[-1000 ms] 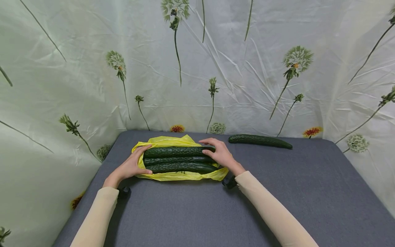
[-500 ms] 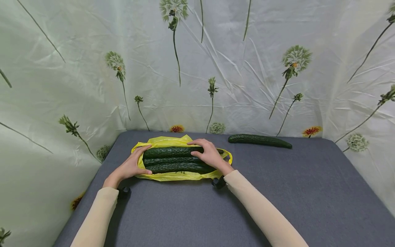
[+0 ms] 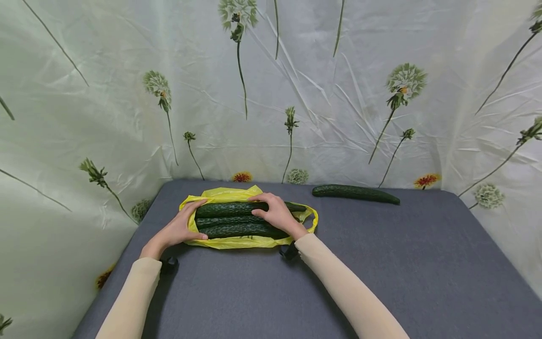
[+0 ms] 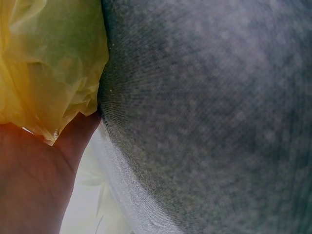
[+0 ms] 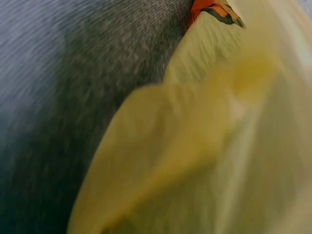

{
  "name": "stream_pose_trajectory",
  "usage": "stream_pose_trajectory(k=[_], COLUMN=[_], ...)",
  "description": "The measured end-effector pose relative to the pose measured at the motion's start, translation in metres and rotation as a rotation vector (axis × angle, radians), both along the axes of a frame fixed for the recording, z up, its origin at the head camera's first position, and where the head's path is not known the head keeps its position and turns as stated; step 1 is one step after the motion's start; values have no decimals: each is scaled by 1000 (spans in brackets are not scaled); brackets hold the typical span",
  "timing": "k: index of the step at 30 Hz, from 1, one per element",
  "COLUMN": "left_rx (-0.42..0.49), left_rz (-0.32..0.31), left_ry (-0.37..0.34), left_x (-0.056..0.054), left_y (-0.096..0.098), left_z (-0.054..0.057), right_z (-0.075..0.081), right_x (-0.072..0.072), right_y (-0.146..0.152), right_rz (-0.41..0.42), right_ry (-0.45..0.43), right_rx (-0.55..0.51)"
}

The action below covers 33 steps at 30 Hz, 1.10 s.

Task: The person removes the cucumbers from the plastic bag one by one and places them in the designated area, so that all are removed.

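Note:
A yellow plastic bag lies on its side toward the left of the table, its opening spread. Three dark green cucumbers rest side by side in it: a far one, a middle one and a near one. My left hand grips the left end of the bag, thumb at the near side and fingers at the far side; the left wrist view shows the thumb against the plastic. My right hand holds the far cucumber from above, thumb and fingers on either side, covering part of all three.
One more cucumber lies loose at the table's back edge, right of the bag. A bag handle loop sticks out beneath my right wrist. The grey cloth-covered table meets a flower-printed curtain behind and at both sides.
My right hand has slid left along the far cucumber, uncovering its right tip and the bag's handle loop. The left hand and the loose cucumber have stayed put.

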State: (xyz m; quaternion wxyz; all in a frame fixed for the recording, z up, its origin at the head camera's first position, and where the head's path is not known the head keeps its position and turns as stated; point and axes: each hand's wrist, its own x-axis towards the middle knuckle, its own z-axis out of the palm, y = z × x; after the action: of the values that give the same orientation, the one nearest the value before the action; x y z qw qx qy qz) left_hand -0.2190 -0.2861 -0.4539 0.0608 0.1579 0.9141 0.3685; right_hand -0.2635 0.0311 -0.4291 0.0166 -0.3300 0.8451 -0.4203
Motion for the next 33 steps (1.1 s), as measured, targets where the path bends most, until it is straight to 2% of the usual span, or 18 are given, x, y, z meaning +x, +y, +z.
stream_pose_trajectory(k=[8, 14, 22, 25, 33], left_rx=[1, -1, 0, -1, 13], left_rz=[0, 0, 5, 7, 6], left_ry=[-2, 2, 0, 3, -13], left_x=[-1, -4, -4, -3, 0], left_y=[1, 1, 1, 1, 2], left_z=[2, 2, 3, 2, 2], right_z=[-1, -2, -3, -4, -8], right_x=[-3, -8, -9, -10, -8], right_y=[-8, -6, -9, -10, -12], right_rz=[-26, -15, 3, -3, -15], right_ry=[33, 50, 154, 163, 163], right_rx=[67, 119, 246, 251, 184])
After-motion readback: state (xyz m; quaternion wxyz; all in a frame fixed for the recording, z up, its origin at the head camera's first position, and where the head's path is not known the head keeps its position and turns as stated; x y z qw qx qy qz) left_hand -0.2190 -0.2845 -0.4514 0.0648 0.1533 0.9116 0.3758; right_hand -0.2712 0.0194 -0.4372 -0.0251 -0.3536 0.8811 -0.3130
